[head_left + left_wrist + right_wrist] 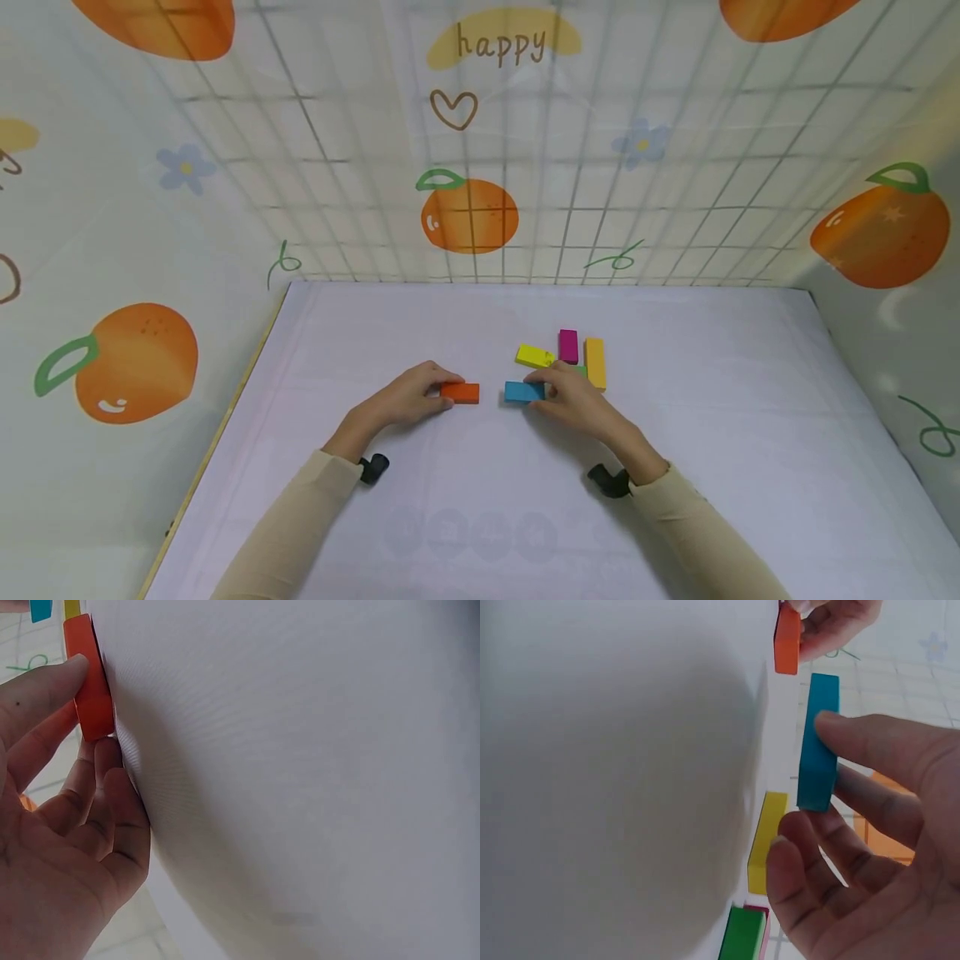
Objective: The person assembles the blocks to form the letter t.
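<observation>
In the middle of the head view, on the white table [675,517], the left hand [408,402] pinches an orange block [460,392] between thumb and fingers, and the right hand [573,400] holds a blue block [523,391] in the same way. Both blocks lie flat, near each other but apart. Just behind them sit a yellow block [534,357], a magenta block [568,346] and an orange-yellow block [596,362]. I judge the step is bringing the two blocks together; next move needs a straight slide, ends aligned.
</observation>
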### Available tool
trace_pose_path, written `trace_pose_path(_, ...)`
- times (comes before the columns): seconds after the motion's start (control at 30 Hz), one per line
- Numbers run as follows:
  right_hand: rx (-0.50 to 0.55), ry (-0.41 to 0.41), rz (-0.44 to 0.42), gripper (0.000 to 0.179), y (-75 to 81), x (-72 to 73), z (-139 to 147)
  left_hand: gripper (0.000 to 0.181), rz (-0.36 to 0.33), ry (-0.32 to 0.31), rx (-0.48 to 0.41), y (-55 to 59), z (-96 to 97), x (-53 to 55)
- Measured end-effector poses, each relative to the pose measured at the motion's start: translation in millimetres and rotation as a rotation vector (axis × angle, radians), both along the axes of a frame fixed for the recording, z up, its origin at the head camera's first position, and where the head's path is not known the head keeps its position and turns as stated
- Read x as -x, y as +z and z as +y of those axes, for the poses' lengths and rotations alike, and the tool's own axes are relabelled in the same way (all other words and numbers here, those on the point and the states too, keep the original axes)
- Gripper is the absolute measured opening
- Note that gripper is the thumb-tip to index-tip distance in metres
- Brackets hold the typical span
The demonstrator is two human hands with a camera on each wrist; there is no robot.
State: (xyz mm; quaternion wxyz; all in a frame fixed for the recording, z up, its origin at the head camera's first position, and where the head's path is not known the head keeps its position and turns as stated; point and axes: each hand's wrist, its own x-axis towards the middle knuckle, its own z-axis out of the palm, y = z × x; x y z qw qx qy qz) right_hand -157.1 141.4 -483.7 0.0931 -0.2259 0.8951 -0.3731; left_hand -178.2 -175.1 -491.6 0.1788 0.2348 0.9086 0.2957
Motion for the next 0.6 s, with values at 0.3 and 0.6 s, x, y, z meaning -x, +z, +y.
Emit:
trace_pose_path(0.3,-0.011,0.001,-0.053,0.034,-4.8,3.8,-13.7,0.040,-0.009,0.014,0.000,-0.6,-0.4,-0.4)
trace_pose_path(0.6,-0.005,0.012,-0.061,0.035,-9.8,7.9,-22.5,0.040,-0.008,0.007,-0.015,1.6,-1.1,-0.5)
